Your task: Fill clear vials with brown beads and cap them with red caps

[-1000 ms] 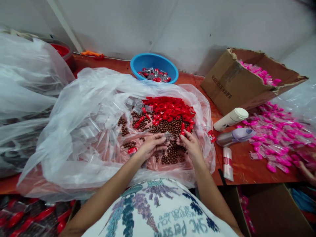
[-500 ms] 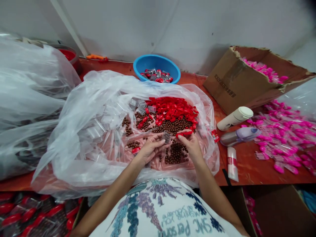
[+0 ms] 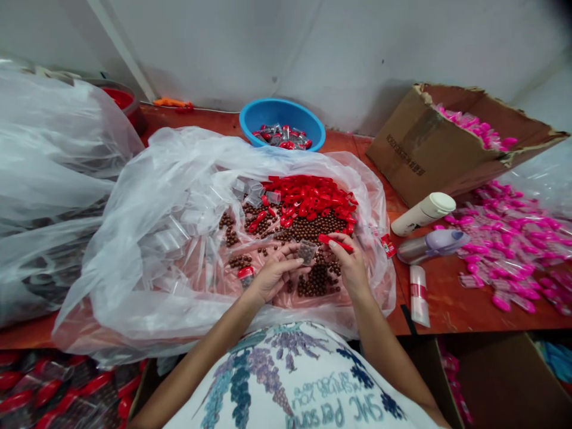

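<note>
My left hand [image 3: 276, 273] pinches a small clear plastic container [image 3: 307, 252] with dark balls inside. Just to its right, my right hand [image 3: 351, 265] grips a red plastic cap [image 3: 334, 242] between thumb and fingers; cap and container are close but apart. Beneath both hands, brown balls [image 3: 318, 280] lie loose on a clear plastic sheet [image 3: 129, 298]. A heap of red caps [image 3: 315, 196] sits beyond the hands. Empty clear containers [image 3: 172, 238] are piled on the left of the sheet. One red-capped container [image 3: 245, 275] lies beside my left hand.
A blue basin [image 3: 282, 106] of red-capped containers stands at the back. On the right are a cardboard box [image 3: 411, 143], two bottles [image 3: 424, 213], a white tube [image 3: 419, 298] and a spread of pink-capped pieces [image 3: 509, 250]. Plastic bags [image 3: 53, 179] bulge on the left.
The clear container has shifted slightly right and tilted in my left hand. The red cap in my right hand has turned, its right end now lower. Both hands keep hold.
</note>
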A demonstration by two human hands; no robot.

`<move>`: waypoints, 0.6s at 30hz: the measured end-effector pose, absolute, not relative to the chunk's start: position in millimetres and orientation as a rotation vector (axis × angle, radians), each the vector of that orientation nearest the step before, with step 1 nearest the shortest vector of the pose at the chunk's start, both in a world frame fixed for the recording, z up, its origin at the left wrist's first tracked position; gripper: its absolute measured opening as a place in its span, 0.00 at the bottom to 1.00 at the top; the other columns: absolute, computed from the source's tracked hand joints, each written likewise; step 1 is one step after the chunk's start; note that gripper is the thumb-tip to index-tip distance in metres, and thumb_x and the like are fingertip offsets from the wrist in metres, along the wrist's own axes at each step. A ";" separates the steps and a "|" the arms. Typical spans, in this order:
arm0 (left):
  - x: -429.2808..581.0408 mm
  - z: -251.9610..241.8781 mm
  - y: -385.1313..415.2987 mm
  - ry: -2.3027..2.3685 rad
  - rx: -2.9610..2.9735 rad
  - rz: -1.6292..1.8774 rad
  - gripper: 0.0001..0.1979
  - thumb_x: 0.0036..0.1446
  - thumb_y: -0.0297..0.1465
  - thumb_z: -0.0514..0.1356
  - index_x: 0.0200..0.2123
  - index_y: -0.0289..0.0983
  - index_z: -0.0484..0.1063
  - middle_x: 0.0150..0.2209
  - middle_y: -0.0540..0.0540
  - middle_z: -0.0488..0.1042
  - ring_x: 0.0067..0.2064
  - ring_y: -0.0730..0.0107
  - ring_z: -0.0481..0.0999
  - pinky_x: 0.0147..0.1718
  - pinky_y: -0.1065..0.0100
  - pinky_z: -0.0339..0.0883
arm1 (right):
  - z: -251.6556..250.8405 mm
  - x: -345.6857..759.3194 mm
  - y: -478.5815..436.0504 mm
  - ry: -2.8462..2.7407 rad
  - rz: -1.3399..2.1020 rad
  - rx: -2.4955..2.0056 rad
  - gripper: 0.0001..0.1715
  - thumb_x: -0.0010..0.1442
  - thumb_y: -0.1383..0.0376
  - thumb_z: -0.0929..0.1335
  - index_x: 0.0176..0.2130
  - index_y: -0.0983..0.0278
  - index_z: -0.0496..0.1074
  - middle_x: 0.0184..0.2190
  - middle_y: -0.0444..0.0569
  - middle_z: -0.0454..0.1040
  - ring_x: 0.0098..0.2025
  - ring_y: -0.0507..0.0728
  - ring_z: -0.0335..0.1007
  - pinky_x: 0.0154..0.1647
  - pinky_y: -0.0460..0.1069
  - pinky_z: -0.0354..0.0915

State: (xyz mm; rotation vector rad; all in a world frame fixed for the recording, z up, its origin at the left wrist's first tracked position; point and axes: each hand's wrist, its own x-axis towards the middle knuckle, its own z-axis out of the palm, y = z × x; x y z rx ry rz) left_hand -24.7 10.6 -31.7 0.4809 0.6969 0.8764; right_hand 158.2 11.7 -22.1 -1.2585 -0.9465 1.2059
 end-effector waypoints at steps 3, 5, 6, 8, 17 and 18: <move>-24.5 -34.3 9.7 0.724 0.518 0.861 0.20 0.48 0.23 0.66 0.46 0.35 0.70 0.44 0.41 0.75 0.41 0.65 0.78 0.41 0.65 0.74 | -20.2 157.9 11.3 -0.946 1.231 -1.229 0.17 0.53 0.57 0.71 0.42 0.61 0.73 0.36 0.47 0.78 0.36 0.56 0.75 0.36 0.49 0.69; -24.1 -36.6 8.7 0.745 0.553 0.870 0.20 0.48 0.25 0.66 0.46 0.35 0.70 0.45 0.42 0.74 0.42 0.65 0.77 0.42 0.65 0.73 | -18.6 157.3 11.2 -0.999 1.231 -1.225 0.17 0.54 0.58 0.70 0.44 0.61 0.74 0.41 0.48 0.78 0.42 0.58 0.75 0.43 0.52 0.69; -23.9 -37.5 8.1 0.755 0.574 0.876 0.19 0.48 0.25 0.66 0.46 0.35 0.71 0.45 0.42 0.74 0.43 0.65 0.77 0.42 0.65 0.73 | -17.7 156.9 11.1 -1.053 1.220 -1.231 0.18 0.54 0.58 0.70 0.45 0.60 0.74 0.42 0.48 0.77 0.44 0.58 0.74 0.47 0.54 0.67; -23.2 -38.7 7.1 0.777 0.617 0.876 0.19 0.48 0.27 0.67 0.45 0.35 0.72 0.45 0.42 0.74 0.42 0.66 0.76 0.41 0.65 0.73 | -16.3 156.0 10.5 -1.193 1.164 -1.249 0.17 0.56 0.59 0.69 0.45 0.60 0.75 0.44 0.48 0.77 0.48 0.58 0.71 0.52 0.55 0.64; -30.1 -31.7 6.7 0.760 0.649 0.849 0.18 0.46 0.28 0.68 0.42 0.35 0.73 0.37 0.45 0.75 0.37 0.67 0.76 0.35 0.65 0.75 | -24.3 160.5 7.5 -1.590 1.028 -1.147 0.17 0.58 0.62 0.68 0.49 0.55 0.73 0.48 0.47 0.74 0.51 0.57 0.69 0.55 0.54 0.62; -31.4 -30.6 6.8 0.755 0.640 0.838 0.17 0.46 0.28 0.68 0.42 0.35 0.73 0.37 0.45 0.75 0.37 0.67 0.76 0.35 0.65 0.75 | -24.6 161.8 7.3 -1.637 0.998 -1.137 0.17 0.59 0.62 0.67 0.49 0.55 0.73 0.49 0.47 0.74 0.52 0.57 0.68 0.55 0.54 0.62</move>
